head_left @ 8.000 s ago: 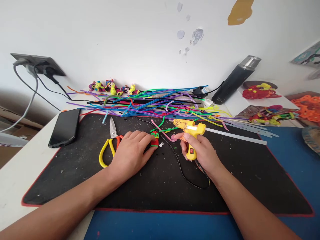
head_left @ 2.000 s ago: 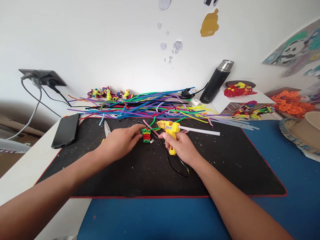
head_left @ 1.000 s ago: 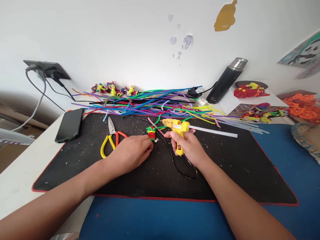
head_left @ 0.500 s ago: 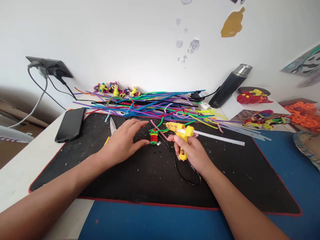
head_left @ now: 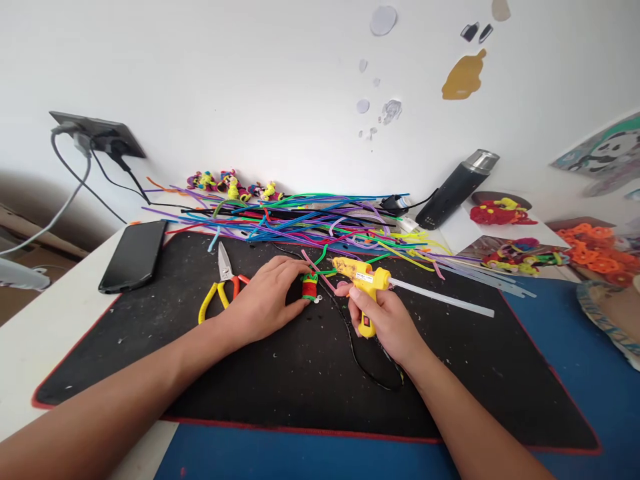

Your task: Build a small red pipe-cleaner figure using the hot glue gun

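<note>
My right hand (head_left: 383, 310) is wrapped round the handle of a yellow glue gun (head_left: 365, 280), with a long clear glue stick (head_left: 443, 297) out of its back. My left hand (head_left: 273, 297) lies at the left side of a small red and green pipe-cleaner piece (head_left: 310, 288), thumb and fingertips touching or very close to its edge; whether it grips the piece is hard to tell. Small white discs (head_left: 317, 299) lie beside the piece. Left of my left hand are scissors (head_left: 225, 263) with yellow and orange handles, blades apart.
A heap of coloured pipe cleaners (head_left: 300, 217) runs along the wall. A phone (head_left: 134, 257) lies at left, a dark flask (head_left: 457, 190) leans at right. Pipe-cleaner figures (head_left: 230, 185) stand behind. The gun's black cable (head_left: 357, 360) loops over the black mat (head_left: 280, 393).
My left hand has moved right, up to the red and green piece, uncovering the scissors' handles. My right hand still holds the glue gun. The view has tilted up slightly.
</note>
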Demonstrator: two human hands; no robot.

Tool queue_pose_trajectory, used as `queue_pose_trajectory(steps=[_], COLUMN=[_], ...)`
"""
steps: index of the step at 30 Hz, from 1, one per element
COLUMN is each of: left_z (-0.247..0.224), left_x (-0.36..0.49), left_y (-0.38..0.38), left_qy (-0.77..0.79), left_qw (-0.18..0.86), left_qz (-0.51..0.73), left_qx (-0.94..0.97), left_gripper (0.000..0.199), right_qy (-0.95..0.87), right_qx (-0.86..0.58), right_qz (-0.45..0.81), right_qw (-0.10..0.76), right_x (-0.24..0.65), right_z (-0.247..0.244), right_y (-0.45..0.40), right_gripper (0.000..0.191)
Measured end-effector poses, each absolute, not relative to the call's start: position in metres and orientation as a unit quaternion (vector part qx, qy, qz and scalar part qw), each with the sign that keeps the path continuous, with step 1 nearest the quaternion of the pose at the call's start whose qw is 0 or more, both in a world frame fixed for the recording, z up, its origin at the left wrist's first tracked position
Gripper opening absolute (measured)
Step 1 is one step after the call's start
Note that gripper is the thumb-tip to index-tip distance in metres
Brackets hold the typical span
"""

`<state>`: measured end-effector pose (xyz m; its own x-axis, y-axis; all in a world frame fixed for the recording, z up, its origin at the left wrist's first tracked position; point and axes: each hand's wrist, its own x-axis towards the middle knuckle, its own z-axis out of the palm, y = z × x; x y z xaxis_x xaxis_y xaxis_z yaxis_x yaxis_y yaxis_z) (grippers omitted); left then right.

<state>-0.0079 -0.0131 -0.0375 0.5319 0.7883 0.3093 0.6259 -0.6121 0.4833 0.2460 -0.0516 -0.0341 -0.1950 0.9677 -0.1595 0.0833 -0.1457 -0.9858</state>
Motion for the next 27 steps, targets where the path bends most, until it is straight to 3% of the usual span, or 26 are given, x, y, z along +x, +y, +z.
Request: queue_pose_trajectory(steps=[15, 21, 27], left_z=[-0.041, -0.042, -0.039], left_x=[-0.008, -0.009, -0.007], left_y=[-0.016, -0.016, -0.015], left_qy=[0.449, 0.457, 0.473], left_qw=[0.199, 0.188, 0.209], left_qz=[0.281, 0.297, 0.304], left_qx=[0.825, 0.817, 0.8], left_gripper=[0.039, 0.037, 0.042], right_qy=[-0.519, -0.516, -0.511], right_qx=[-0.509, -0.501, -0.495], right_qz=[0.561, 0.578, 0.586], right_qw=[0.396, 0.386, 0.387], right_x=[0.242, 0.241, 0.238], right_z=[-0.025, -0.027, -0.03], right_y=[-0.056, -0.062, -0.068], right_gripper=[0.055, 0.064, 0.052])
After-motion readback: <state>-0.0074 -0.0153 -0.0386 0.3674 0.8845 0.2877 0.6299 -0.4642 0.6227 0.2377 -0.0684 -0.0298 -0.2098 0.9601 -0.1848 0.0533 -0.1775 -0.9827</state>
